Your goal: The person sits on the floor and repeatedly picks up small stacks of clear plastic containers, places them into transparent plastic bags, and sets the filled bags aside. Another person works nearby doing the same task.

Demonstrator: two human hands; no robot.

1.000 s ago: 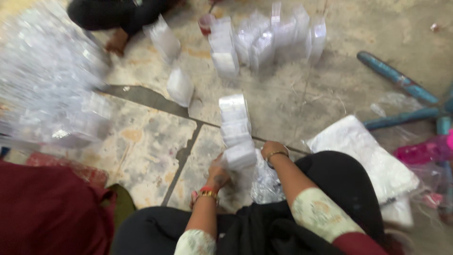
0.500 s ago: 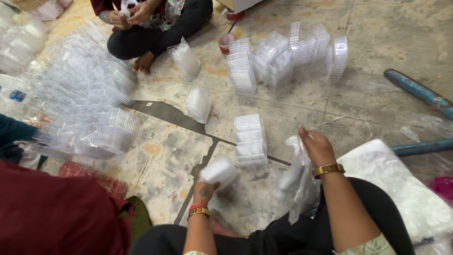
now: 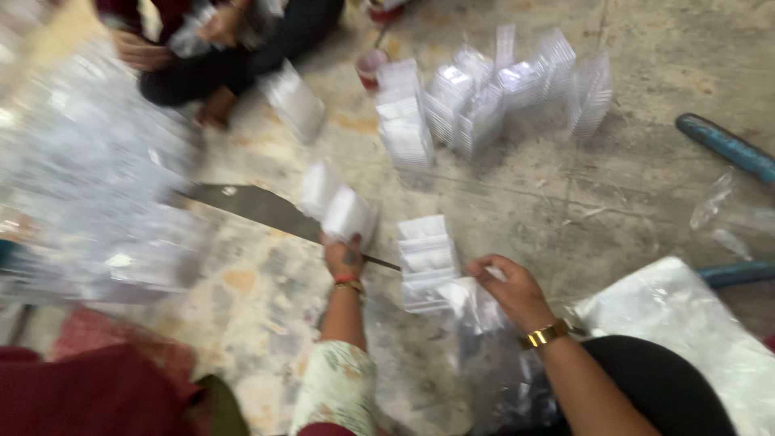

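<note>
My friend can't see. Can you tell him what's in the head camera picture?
A person sitting on a stone floor holds a small stack of clear plastic containers in the left hand, while the right hand grips a clear plastic bag beside another stack. More stacks stand ahead, and another person sits opposite.

We have one view only, from a camera worn on the head, so there is no second view to share anything with. We look steeply down and forward over our own lap onto the floor (image 3: 613, 202). Our left hand (image 3: 343, 257) and right hand (image 3: 513, 292) sit close, in the lower middle. Another seated person (image 3: 234, 48) reaches the top edge, farther off. The picture is blurred.
</note>
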